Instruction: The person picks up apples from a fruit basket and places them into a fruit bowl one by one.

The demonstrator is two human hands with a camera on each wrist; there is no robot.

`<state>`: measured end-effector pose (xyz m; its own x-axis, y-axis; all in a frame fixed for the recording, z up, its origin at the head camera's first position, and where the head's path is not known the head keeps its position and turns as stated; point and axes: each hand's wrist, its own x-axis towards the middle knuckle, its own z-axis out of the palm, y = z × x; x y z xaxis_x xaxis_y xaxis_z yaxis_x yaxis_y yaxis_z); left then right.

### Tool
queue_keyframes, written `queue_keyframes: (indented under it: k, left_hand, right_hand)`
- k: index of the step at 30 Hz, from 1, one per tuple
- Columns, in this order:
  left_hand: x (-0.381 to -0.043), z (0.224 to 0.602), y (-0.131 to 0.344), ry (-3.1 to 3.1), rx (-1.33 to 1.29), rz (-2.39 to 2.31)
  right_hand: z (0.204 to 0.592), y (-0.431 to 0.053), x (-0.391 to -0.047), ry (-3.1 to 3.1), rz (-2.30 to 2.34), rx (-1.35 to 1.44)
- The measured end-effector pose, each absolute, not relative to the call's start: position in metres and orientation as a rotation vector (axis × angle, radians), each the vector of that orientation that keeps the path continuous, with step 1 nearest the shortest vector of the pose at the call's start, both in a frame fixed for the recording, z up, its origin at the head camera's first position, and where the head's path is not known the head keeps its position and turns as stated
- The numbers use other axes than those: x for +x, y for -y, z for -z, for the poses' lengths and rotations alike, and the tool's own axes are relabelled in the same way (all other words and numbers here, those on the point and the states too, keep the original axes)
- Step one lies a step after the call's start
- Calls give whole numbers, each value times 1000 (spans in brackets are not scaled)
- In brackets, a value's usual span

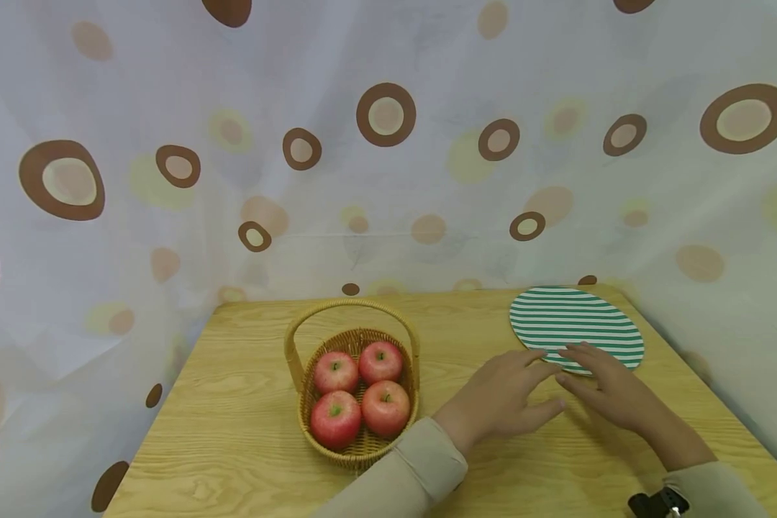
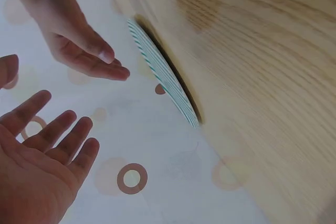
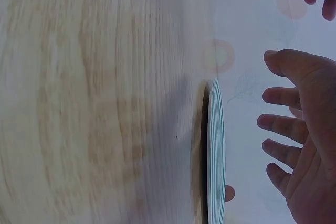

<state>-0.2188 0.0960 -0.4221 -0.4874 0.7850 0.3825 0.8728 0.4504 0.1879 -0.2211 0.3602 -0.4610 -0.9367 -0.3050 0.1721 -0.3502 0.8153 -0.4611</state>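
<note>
Both hands hang in the air above the right side of the table, holding nothing. My left hand [image 1: 501, 396] has its fingers spread and pointing right; its palm shows in the left wrist view [image 2: 42, 169]. Close to it, fingers pointing left, is my right hand [image 1: 615, 388], also with straight, relaxed fingers in the right wrist view [image 3: 315, 129]. Just beyond the fingertips lies an oval mat [image 1: 573, 320] with green and white stripes. To the left of the hands stands a wicker basket [image 1: 416, 360] with a tall arched handle. Inside it sit several red apples [image 1: 335, 419].
The wooden table [image 1: 233, 403] has a light grain. A dotted white curtain [image 1: 388, 194] hangs behind it and along both sides. A black watch [image 1: 659, 502] is on the right wrist.
</note>
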Motion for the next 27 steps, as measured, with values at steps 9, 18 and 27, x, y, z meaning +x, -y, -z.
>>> queue_keyframes:
  k: [9, 18, 27]
  left_hand:
    - [-229, 423, -114, 2427, -1446, 459]
    - [-242, 428, -128, 2454, -1429, 379]
    - [-260, 425, -147, 2444, -1434, 180]
  right_hand:
    - [467, -380, -230, 2916, -715, 511]
    - [472, -392, -241, 2981, -689, 461]
    - [479, -404, -247, 2994, -711, 447]
